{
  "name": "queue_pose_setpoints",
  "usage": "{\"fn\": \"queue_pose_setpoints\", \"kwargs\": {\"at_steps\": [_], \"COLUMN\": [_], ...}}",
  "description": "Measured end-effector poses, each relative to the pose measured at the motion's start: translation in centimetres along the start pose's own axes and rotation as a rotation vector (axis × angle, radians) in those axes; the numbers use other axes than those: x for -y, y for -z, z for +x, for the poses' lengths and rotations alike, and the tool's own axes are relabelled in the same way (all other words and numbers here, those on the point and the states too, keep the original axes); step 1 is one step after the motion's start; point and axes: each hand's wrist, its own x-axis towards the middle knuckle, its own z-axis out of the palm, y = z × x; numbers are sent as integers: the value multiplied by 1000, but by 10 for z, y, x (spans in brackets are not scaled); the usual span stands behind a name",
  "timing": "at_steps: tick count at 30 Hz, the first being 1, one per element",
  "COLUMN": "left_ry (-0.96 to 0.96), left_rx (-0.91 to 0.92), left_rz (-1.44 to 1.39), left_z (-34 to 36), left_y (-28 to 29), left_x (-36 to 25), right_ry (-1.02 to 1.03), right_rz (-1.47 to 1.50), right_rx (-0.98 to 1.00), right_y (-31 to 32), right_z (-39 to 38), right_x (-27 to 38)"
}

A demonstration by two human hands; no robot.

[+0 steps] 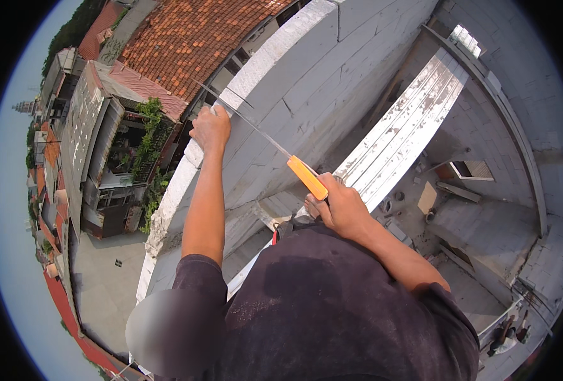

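Observation:
My left hand [210, 130] grips the rough top edge of the pale grey block wall [256, 66], just beside a thin metal saw blade [262, 133]. The blade lies across the top of that wall, its far end sticking out past the outer edge. My right hand [343, 206] is closed on the saw's orange handle [305, 174], on the inner side of the wall. Below that hand a long white panel plank [408, 120] with flaked patches runs away toward the upper right.
Neighbouring tiled roofs [186, 32], a shabby building with plants [116, 146] and a concrete yard [104, 279] lie outside the wall. Inside is a drop to a cluttered floor [396, 203], with a curved beam [516, 140] along the right wall and tools [507, 333] at lower right.

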Motion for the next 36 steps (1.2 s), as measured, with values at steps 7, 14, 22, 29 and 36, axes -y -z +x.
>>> {"fn": "queue_pose_setpoints", "kwargs": {"at_steps": [7, 14, 22, 29, 36], "left_ry": [-26, 0, -36, 7, 8], "left_rx": [-4, 29, -22, 2, 26], "left_rz": [41, 21, 53, 27, -8], "left_z": [6, 2, 8, -2, 3], "left_y": [-10, -7, -12, -8, -2], "left_x": [-6, 5, -3, 10, -8], "right_ry": [-11, -24, 12, 24, -6], "right_rz": [-29, 21, -40, 46, -68], "right_rx": [-8, 1, 11, -14, 55], "right_y": [-13, 0, -8, 17, -18], "right_z": [70, 15, 102, -4, 105], "right_x": [10, 15, 29, 18, 27]}}
